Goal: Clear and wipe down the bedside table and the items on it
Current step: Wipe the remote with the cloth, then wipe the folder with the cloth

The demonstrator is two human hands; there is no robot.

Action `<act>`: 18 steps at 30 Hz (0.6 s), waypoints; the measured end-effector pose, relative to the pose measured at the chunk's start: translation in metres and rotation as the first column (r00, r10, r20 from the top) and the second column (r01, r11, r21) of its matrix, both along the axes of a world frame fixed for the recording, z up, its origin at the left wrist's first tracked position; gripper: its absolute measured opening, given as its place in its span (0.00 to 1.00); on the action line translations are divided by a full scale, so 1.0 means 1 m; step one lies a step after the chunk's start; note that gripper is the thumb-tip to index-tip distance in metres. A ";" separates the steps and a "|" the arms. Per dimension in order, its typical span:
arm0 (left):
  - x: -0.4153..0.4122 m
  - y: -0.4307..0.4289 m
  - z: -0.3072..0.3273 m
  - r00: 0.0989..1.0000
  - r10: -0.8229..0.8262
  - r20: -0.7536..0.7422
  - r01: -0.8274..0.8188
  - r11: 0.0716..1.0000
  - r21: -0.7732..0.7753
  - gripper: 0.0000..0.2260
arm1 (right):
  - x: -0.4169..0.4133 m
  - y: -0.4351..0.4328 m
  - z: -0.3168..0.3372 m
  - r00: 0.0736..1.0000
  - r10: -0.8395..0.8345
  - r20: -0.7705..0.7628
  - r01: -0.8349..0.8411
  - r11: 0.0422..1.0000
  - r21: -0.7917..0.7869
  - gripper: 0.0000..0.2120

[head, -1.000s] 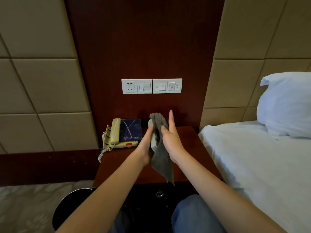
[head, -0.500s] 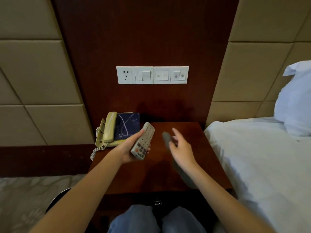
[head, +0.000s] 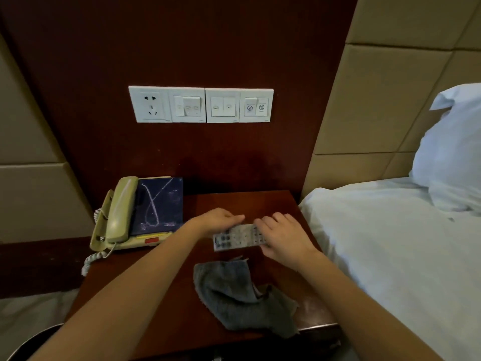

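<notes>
A grey remote control (head: 235, 237) lies crosswise over the middle of the dark wooden bedside table (head: 156, 303). My left hand (head: 216, 220) grips its far edge at the left end, and my right hand (head: 283, 235) covers and holds its right end. A crumpled grey cloth (head: 242, 298) rests on the table in front of the remote, free of both hands. At the back left stands a beige corded phone (head: 122, 214) with a dark blue dusty pad (head: 158, 204) on its body.
A white socket and switch panel (head: 200, 105) sits on the wooden wall above the table. A bed with white sheet (head: 390, 243) and pillow (head: 453, 149) borders the table's right side. A dark round object (head: 33, 342) shows at lower left.
The cloth has left my right hand and now lies on the table. The remote, held up in my left hand before, is now low over the table in both hands.
</notes>
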State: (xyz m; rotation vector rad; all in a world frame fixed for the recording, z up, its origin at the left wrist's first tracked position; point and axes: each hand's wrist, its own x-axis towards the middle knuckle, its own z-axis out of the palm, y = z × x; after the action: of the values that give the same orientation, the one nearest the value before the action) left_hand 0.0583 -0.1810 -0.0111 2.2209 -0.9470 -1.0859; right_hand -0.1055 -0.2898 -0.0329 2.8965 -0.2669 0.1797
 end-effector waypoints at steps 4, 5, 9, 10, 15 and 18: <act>0.007 -0.030 -0.020 0.801 -0.100 0.591 0.084 0.995 0.053 0.26 | 0.002 -0.036 -0.011 0.899 -0.431 -0.078 0.436 0.859 0.269 0.25; 0.009 -0.034 -0.022 0.787 -0.096 0.610 0.090 0.995 0.041 0.28 | 0.005 -0.044 -0.014 0.850 -0.519 -0.093 0.517 0.785 0.342 0.25; 0.021 -0.040 -0.033 0.731 -0.139 0.668 0.135 0.989 0.059 0.23 | 0.022 -0.071 -0.025 0.704 -0.685 -0.189 0.682 0.578 0.448 0.28; 0.026 -0.040 -0.036 0.722 -0.135 0.679 0.136 0.989 0.053 0.21 | 0.027 -0.076 -0.028 0.683 -0.703 -0.200 0.702 0.555 0.447 0.29; 0.031 -0.048 -0.045 0.679 -0.118 0.725 0.171 0.985 0.001 0.17 | 0.051 -0.097 -0.032 0.588 -0.793 -0.158 0.739 0.448 0.504 0.27; 0.027 -0.058 -0.047 0.671 -0.149 0.726 0.238 0.971 -0.020 0.17 | 0.062 -0.106 -0.030 0.570 -0.808 -0.149 0.755 0.443 0.483 0.26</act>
State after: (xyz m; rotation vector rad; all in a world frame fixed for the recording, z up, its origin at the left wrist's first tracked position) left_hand 0.0856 -0.2395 -0.0581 2.5172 -1.5481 -0.1508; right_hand -0.0432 -0.3954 -0.0627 2.8260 -1.9064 0.0940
